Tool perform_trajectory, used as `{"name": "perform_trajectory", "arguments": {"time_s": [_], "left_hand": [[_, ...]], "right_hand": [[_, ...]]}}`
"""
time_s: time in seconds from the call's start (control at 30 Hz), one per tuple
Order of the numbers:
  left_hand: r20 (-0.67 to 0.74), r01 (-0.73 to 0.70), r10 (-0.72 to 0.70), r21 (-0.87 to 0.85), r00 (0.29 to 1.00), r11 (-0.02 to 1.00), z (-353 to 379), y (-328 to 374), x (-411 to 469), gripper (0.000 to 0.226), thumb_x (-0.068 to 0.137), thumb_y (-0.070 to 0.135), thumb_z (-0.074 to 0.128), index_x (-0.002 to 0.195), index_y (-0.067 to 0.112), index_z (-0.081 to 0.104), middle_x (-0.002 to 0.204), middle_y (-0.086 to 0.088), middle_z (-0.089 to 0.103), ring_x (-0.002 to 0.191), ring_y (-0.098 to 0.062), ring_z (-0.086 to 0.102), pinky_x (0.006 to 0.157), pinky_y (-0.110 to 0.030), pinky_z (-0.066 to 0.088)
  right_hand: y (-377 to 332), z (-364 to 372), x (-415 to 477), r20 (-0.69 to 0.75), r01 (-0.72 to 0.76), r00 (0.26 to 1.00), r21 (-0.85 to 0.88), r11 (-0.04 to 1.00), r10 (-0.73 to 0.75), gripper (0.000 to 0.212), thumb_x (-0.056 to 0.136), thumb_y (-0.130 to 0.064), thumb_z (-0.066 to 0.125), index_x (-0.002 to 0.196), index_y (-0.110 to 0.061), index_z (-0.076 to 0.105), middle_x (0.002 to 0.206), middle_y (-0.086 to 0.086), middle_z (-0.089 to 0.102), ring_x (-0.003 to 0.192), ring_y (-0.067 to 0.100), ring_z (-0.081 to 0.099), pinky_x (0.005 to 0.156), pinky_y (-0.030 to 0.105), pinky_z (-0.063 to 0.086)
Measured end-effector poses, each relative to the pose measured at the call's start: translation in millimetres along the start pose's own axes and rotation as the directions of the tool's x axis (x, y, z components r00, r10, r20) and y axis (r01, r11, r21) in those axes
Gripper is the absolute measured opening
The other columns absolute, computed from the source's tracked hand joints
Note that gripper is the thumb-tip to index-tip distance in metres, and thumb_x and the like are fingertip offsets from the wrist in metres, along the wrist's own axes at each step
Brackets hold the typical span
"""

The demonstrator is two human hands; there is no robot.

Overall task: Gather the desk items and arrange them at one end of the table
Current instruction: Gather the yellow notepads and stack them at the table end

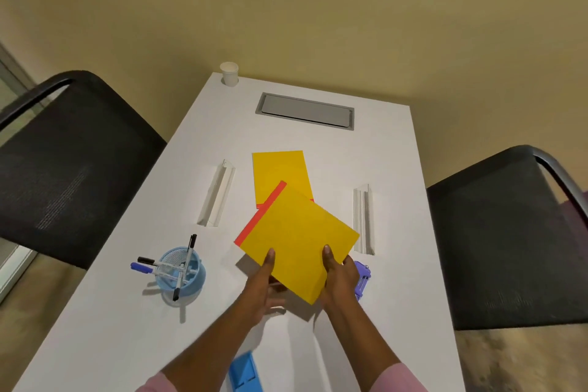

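Observation:
A yellow notepad with a red edge strip (297, 240) is held tilted above the white table (133, 312), gripped at its near corner by my left hand (262, 286) and my right hand (339, 277). A second yellow pad (280, 173) lies flat just beyond, partly covered by the held one. A blue mesh pen cup (181, 274) with several markers stands at the left. A purple hole punch (362, 278) shows beside my right hand. Two clear plastic holders (216, 194) (364, 219) lie left and right of the pads. A blue object (245, 374) sits at the near edge.
A white paper cup (229, 73) stands at the table's far left corner. A grey cable hatch (305, 111) is set into the far end. Black mesh chairs flank the table at left (63, 169) and right (509, 239).

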State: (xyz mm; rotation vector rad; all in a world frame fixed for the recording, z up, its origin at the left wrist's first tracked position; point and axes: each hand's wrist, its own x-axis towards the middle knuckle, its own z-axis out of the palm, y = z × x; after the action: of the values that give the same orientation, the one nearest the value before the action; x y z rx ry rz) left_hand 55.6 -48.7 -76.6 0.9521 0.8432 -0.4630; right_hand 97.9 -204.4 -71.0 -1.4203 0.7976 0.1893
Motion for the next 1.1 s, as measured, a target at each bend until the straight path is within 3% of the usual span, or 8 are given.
{"name": "perform_trajectory", "arguments": {"time_s": [0.13,0.23,0.3,0.47,0.57,0.7,0.93,1.1], "left_hand": [[0.101,-0.29,0.298,-0.084,0.949,0.953,14,8,-23,0.057,0.079,0.026,0.069,0.132,0.02,0.049,0.115,-0.006,0.069,0.102,-0.032,0.067,0.078,-0.049,0.057],[0.094,-0.357,0.361,-0.053,0.928,0.932,16,22,-40,0.043,0.085,0.013,0.068,0.125,0.021,0.054,0.116,-0.006,0.069,0.102,-0.03,0.066,0.072,-0.043,0.056],[0.072,-0.379,0.379,-0.013,0.923,0.925,9,31,-53,0.04,0.087,0.01,0.066,0.124,0.02,0.054,0.116,-0.006,0.068,0.102,-0.031,0.065,0.074,-0.042,0.055],[0.094,-0.474,0.465,0.142,0.881,0.869,-19,49,-93,0.041,0.088,0.014,0.065,0.127,0.017,0.054,0.121,-0.009,0.067,0.106,-0.031,0.065,0.085,-0.049,0.054],[0.15,-0.52,0.499,0.199,0.854,0.83,-38,57,-124,0.039,0.09,0.018,0.062,0.128,0.017,0.055,0.124,-0.01,0.066,0.11,-0.033,0.064,0.097,-0.056,0.048],[0.139,-0.575,0.558,0.22,0.818,0.788,-66,63,-173,0.031,0.093,0.024,0.057,0.123,0.018,0.055,0.117,-0.008,0.068,0.103,-0.03,0.067,0.084,-0.045,0.056],[0.072,-0.643,0.659,0.324,0.749,0.694,-157,52,-245,0.036,0.088,0.035,0.063,0.118,0.016,0.058,0.11,-0.006,0.07,0.094,-0.026,0.07,0.076,-0.038,0.058],[-0.079,-0.664,0.751,0.414,0.655,0.623,-254,25,-295,0.029,0.089,0.036,0.063,0.113,0.02,0.059,0.111,-0.006,0.068,0.09,-0.016,0.068,0.068,-0.026,0.053]], "right_hand": [[-1,-9,-19,0.026,0.045,0.999,0.057,0.997,-0.047,0.043,0.077,-0.034,0.076,0.112,-0.018,0.059,0.117,0.014,0.067,0.101,0.037,0.064,0.091,0.06,0.052],[-9,-19,-28,0.062,0.057,0.996,0.059,0.997,-0.061,0.037,0.079,-0.031,0.075,0.107,-0.013,0.06,0.112,0.014,0.068,0.098,0.035,0.066,0.087,0.055,0.055],[-22,-26,-34,0.011,0.103,0.995,-0.016,0.995,-0.103,0.062,0.077,-0.03,0.079,0.125,-0.007,0.046,0.116,0.005,0.059,0.103,0.031,0.061,0.089,0.05,0.054],[-57,-33,-56,0.251,0.386,0.912,-0.258,0.886,-0.324,0.072,0.082,-0.03,0.075,0.139,-0.012,0.036,0.129,0.007,0.052,0.118,0.024,0.053,0.095,0.036,0.045],[-72,-22,-77,0.444,0.453,0.846,-0.308,0.837,-0.295,0.059,0.086,-0.036,0.068,0.136,-0.015,0.043,0.121,0.004,0.059,0.11,0.023,0.058,0.095,0.044,0.05],[-68,-2,-118,0.657,0.411,0.736,-0.239,0.88,-0.165,0.046,0.087,-0.033,0.067,0.127,-0.013,0.055,0.123,0.007,0.064,0.11,0.027,0.062,0.093,0.05,0.053],[-14,38,-222,0.701,0.375,0.681,-0.083,0.923,-0.213,0.046,0.078,-0.033,0.072,0.12,-0.018,0.059,0.116,0.006,0.069,0.104,0.03,0.067,0.092,0.056,0.053],[51,74,-313,0.712,0.332,0.672,-0.044,0.942,-0.204,0.041,0.083,-0.022,0.069,0.122,-0.013,0.057,0.112,0.007,0.071,0.097,0.031,0.069,0.075,0.043,0.059]]}}
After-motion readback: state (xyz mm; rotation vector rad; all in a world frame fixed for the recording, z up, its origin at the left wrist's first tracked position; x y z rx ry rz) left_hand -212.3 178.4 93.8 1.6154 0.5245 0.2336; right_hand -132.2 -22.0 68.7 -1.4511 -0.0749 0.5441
